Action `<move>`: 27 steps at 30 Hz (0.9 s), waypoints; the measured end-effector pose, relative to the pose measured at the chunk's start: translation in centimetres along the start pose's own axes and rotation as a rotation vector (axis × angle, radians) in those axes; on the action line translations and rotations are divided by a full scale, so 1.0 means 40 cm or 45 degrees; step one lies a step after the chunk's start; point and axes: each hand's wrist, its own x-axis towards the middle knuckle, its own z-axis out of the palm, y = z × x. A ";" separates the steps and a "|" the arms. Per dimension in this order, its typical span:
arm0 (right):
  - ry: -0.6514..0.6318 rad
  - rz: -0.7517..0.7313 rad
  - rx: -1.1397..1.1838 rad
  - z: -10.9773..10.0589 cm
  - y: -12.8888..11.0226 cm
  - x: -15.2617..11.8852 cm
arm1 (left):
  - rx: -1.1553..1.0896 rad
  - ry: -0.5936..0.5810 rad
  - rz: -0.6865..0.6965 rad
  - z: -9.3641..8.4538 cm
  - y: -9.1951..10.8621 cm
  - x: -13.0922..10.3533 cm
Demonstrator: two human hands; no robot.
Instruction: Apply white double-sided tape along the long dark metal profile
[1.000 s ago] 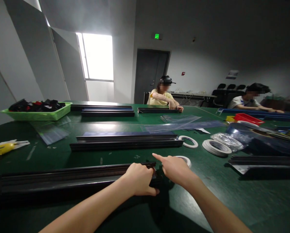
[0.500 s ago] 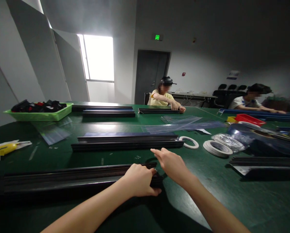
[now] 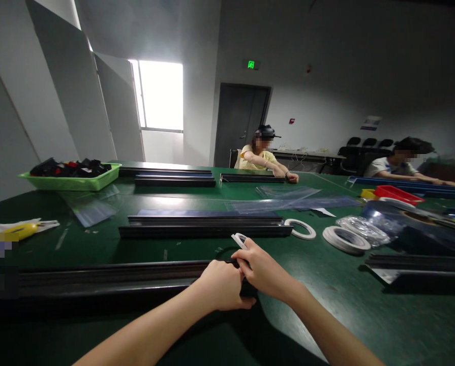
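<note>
A long black channel-shaped profile [image 3: 109, 287] lies across the near left of the table. My left hand [image 3: 221, 285] is wrapped over its right end, with the thumb low at the near side. Close against it is my right hand [image 3: 267, 269], fingers bent, holding a narrow white tape roll [image 3: 235, 239] that sticks up tilted beyond the knuckles. The right fingertips come down at the profile's end, partly hidden by the left knuckles. Behind the hands rests another black profile [image 3: 208, 231].
White tape rolls [image 3: 345, 239] and a wide film roll [image 3: 414, 229] lie to the right, near another profile [image 3: 421, 279]. A green basket [image 3: 70, 183] of black parts stands at the far left; a yellow-handled tool [image 3: 23, 231] lies nearer. Two people work across the table [image 3: 349, 315].
My right hand has turned and come in against my left hand, and the white tape roll now shows in it. My left hand keeps its hold on the profile. The view has shifted slightly.
</note>
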 end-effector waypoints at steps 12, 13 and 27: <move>-0.073 -0.055 -0.338 -0.014 -0.008 0.011 | 0.243 0.156 0.000 0.043 0.002 -0.060; -0.084 -0.055 -0.375 -0.017 -0.011 0.011 | 0.243 0.166 -0.013 0.046 0.001 -0.065; -0.189 0.042 -0.527 -0.061 -0.002 0.001 | 0.224 0.297 -0.107 0.071 0.004 -0.089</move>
